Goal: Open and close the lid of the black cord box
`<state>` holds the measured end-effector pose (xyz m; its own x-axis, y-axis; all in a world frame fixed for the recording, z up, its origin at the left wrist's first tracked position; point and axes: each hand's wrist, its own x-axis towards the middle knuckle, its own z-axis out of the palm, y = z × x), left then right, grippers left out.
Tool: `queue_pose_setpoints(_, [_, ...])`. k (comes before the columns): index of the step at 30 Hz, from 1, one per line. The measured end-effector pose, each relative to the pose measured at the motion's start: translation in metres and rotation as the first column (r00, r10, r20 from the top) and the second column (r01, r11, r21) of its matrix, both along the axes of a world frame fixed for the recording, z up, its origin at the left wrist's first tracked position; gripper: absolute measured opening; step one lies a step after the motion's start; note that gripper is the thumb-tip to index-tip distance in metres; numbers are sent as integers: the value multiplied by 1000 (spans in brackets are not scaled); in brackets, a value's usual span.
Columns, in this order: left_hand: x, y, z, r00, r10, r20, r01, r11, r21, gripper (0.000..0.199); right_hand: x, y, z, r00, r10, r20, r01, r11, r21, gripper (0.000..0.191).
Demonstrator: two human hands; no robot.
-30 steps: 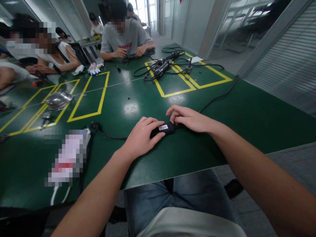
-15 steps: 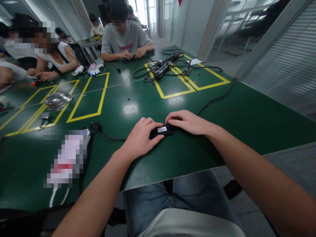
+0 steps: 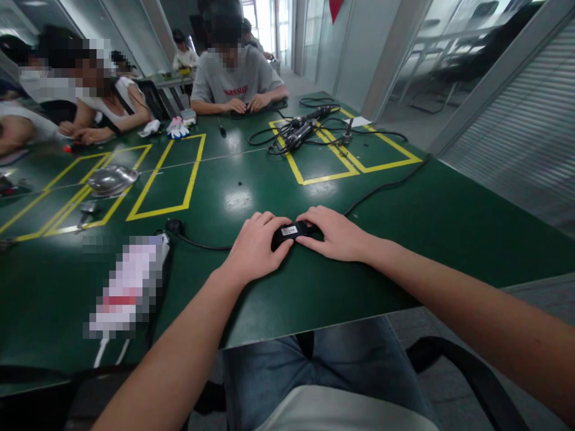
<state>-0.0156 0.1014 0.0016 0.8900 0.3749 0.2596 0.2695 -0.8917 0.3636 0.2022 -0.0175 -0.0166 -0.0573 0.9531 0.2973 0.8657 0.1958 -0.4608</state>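
On green table (image 3: pixel 323 299), left hand (image 3: pixel 254 246) and right hand (image 3: pixel 338 233) clamped on black box (image 3: pixel 302 228), label (image 3: pixel 290 230) illegible, shirt (image 3: pixel 234 81) reading "wassup"

The table (image 3: pixel 287 293) is viewed from head height, forward and down; the lap (image 3: pixel 265 371) is caught close at the bottom. A seated co-worker (image 3: pixel 238 75) is framed farther off, near the top.

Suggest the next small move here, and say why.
Perhaps tighten the right hand around the right end of the black labelled box, since the left hand grips its other end and the black cord runs off beyond the right hand.
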Motion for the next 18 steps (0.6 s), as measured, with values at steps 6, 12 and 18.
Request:
queue_pose_setpoints(6, [-1,5,-3,991,-8,136,23,994,-108,28,13,2,4,997,-23,-75,21,1000,-18,32])
queue_pose_setpoints(12, [0,17,-5,926,353,136,-342,935,-97,16,16,-1,2,983,-29,-181,32,999,15,24])
queue_pose_setpoints(18, [-4,21,-4,930,344,130,-337,939,-74,8,14,-1,4,983,-2,-186,7,1000,27,9])
